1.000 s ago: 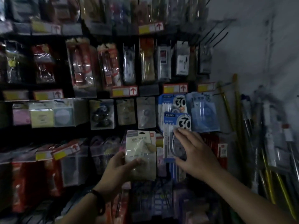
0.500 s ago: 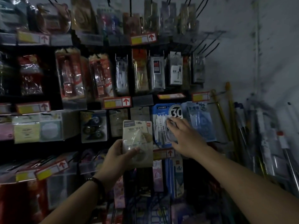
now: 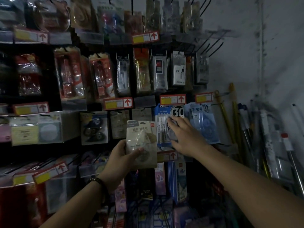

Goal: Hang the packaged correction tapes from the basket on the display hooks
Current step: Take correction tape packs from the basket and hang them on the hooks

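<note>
Dim shop display wall [image 3: 246, 66] with rows of hooks, packs hanging.

Left grip [image 3: 121, 155], lower centre of frame: grasping a beige pack [image 3: 141, 142] of correction tape, thumb across the front, fingers behind. The pack is upright and held in front of the display, not on a hook. There is a dark bracelet [image 3: 100, 183] on that wrist.

Right grip [image 3: 185, 137], just right of centre: fingers spread over the front of a blue pack [image 3: 164, 116] marked "30", thumb at its lower edge. Cannot tell if it pinches or only presses. The blue pack sits up against the display, right under a red-yellow price tag [image 3: 172, 99]. Its hook is not visible.

The beige pack's right edge overlaps the blue pack's left side in the frame. I cannot tell if they touch.

A light-blue pack [image 3: 204, 122] marked "12" hangs just right of the blue one, partly behind the right grip.

Bare black hooks [image 3: 212, 45] stick out at upper right.

Yellow poles [image 3: 233, 122] lean on the wall at right.

A dark mesh shape [image 3: 158, 216] is at bottom centre, too dim to identify.
</note>
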Available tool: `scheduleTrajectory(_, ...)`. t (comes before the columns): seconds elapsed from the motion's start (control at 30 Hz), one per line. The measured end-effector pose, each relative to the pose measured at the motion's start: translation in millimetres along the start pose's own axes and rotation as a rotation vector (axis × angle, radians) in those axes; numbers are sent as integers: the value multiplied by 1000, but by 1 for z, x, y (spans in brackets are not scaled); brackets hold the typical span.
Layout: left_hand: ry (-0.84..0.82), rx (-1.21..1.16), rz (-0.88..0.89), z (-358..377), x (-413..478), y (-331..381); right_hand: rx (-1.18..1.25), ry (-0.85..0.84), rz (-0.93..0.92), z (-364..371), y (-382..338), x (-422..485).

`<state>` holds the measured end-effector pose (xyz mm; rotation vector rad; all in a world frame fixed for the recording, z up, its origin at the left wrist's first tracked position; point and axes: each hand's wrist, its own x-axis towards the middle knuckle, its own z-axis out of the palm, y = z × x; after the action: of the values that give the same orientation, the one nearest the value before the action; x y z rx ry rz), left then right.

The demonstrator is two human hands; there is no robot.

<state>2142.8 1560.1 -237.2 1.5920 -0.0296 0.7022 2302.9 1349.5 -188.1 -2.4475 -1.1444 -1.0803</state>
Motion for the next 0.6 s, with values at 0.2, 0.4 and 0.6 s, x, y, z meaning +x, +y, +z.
scheduleTrajectory(0.2,9,-31,-15,-6,1,-5,-24,-46,11,9,7,0)
scheduleTrajectory(0.4,18,-61,-23,-18,-3,-5,-21,-10,50,10,-7,6)
scheduleTrajectory(0.6,82,-72,-21,-36,-2,-4,36,216,4,12,-43,-3)
